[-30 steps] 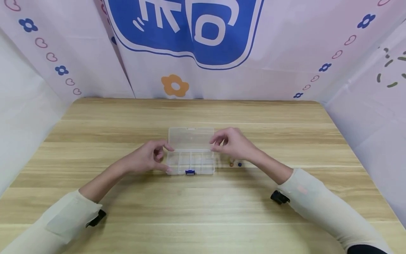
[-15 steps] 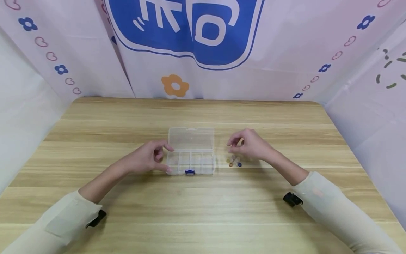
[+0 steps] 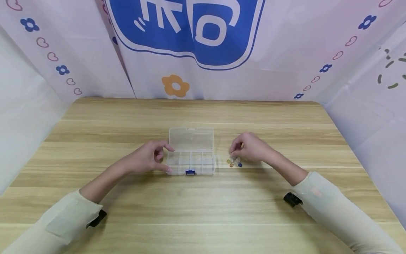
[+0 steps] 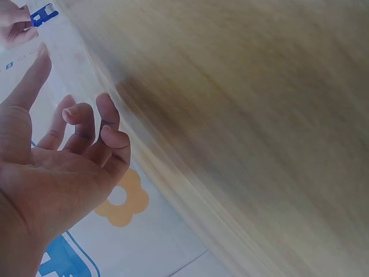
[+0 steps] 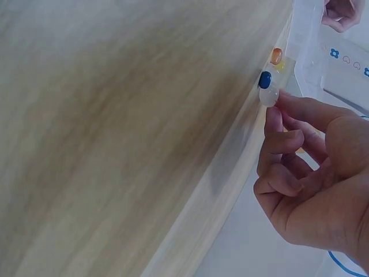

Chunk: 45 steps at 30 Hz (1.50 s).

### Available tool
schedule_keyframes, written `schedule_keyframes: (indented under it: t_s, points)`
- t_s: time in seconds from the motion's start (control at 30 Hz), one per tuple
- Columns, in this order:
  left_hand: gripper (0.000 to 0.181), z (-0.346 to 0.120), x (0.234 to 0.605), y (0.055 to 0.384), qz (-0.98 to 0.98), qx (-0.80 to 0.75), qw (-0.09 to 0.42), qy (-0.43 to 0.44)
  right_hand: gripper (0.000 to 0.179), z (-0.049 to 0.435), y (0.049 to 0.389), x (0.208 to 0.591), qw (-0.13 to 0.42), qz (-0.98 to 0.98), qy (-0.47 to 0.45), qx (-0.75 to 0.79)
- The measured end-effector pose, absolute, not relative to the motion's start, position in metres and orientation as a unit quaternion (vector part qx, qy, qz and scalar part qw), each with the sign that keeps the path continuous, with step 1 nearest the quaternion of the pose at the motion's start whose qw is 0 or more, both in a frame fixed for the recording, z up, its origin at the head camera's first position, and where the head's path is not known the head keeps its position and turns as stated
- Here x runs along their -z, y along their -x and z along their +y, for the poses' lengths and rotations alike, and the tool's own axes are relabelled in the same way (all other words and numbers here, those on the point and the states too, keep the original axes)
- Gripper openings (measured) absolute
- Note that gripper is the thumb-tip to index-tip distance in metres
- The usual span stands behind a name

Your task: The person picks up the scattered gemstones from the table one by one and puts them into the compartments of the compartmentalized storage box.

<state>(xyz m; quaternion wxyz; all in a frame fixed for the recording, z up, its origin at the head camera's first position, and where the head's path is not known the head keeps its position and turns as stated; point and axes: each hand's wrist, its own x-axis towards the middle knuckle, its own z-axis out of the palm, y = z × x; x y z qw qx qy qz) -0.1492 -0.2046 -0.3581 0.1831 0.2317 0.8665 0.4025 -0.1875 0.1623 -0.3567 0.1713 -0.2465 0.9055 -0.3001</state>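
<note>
A clear plastic compartment box (image 3: 196,169) lies on the table with its lid (image 3: 191,138) laid back and a blue latch (image 3: 190,172) in front. My left hand (image 3: 147,157) holds its left end, thumb at the front corner and index finger at the back one. Right of the box is a small cluster of beads: a blue bead (image 5: 265,79), an orange bead (image 5: 277,55), a yellow bead (image 3: 228,161) and clear ones (image 5: 268,96). My right hand (image 3: 250,148) pinches at a clear bead on the far side, partly hidden by the fingertips.
The wood-grain table (image 3: 190,211) reaches back to a printed cloth (image 3: 269,81) hanging behind it. White cloth (image 3: 28,106) hangs at the sides. Each sleeve bears a black wrist camera (image 3: 293,199).
My right hand has gone from above the box's right side to the beads, then lowered, its fingertips drawing together. The left hand and box stay in place.
</note>
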Motion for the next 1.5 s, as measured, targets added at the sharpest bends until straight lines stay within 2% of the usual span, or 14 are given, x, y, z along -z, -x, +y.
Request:
schedule_keyframes:
  t_s: [1.13, 1.37, 1.5]
  points:
    - [0.057, -0.2026, 0.3572, 0.1511, 0.865, -0.405, 0.183, -0.235, 0.007, 0.1652, 0.1846, 0.3539, 0.165, 0.907, 0.257, 0.291]
    - [0.056, -0.2040, 0.3576, 0.1519, 0.868, -0.400, 0.182, -0.233, 0.004, 0.1643, 0.1873, 0.3515, 0.136, 0.906, 0.247, 0.314]
    - [0.057, -0.2050, 0.3580, 0.1510, 0.867, -0.401, 0.186, -0.231, 0.010, 0.1622, 0.1875, 0.3495, 0.123, 0.900, 0.246, 0.339]
